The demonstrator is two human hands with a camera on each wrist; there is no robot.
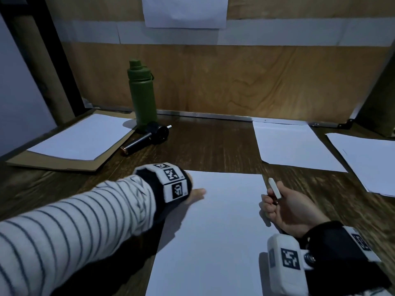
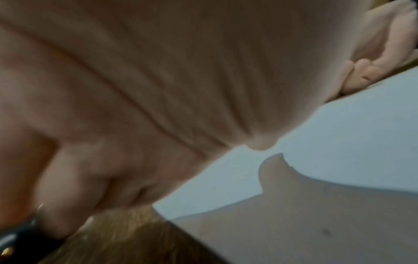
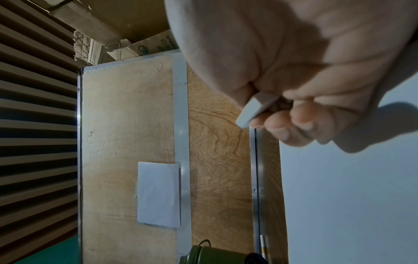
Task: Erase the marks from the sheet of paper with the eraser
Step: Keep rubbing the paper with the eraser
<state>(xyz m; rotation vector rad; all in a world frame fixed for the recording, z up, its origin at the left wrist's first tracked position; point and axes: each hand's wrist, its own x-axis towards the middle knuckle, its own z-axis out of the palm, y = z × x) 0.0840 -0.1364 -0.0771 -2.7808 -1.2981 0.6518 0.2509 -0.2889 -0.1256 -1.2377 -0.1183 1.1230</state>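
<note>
Right hand (image 1: 292,210) sits at the right edge of the sheet of paper (image 1: 213,231), fingers (image 3: 294,123) curled tight around the white eraser (image 1: 274,188), one end poking up out of the fist, clear of the page. The right wrist view confirms it: the eraser's pale block is pinched between thumb and folded fingers.

Left hand (image 1: 195,194) is down on the sheet's upper left corner, mostly hidden behind the wrist band; the thumb points out across the paper. In the left wrist view the palm fills the picture, very blurred, so whether those fingers are spread or together I cannot tell.

The sheet lies flat on the dark wooden tabletop (image 1: 213,150), and no marks can be made out on it in this dim light.

Behind it, a green bottle (image 1: 142,95) stands upright with a black round gadget (image 1: 158,132) at its foot. On cardboard high in the right wrist view, printed letters show, possibly "ISSUE", too partial to be sure. The wrist bands carry black-and-white square codes, no readable words.
</note>
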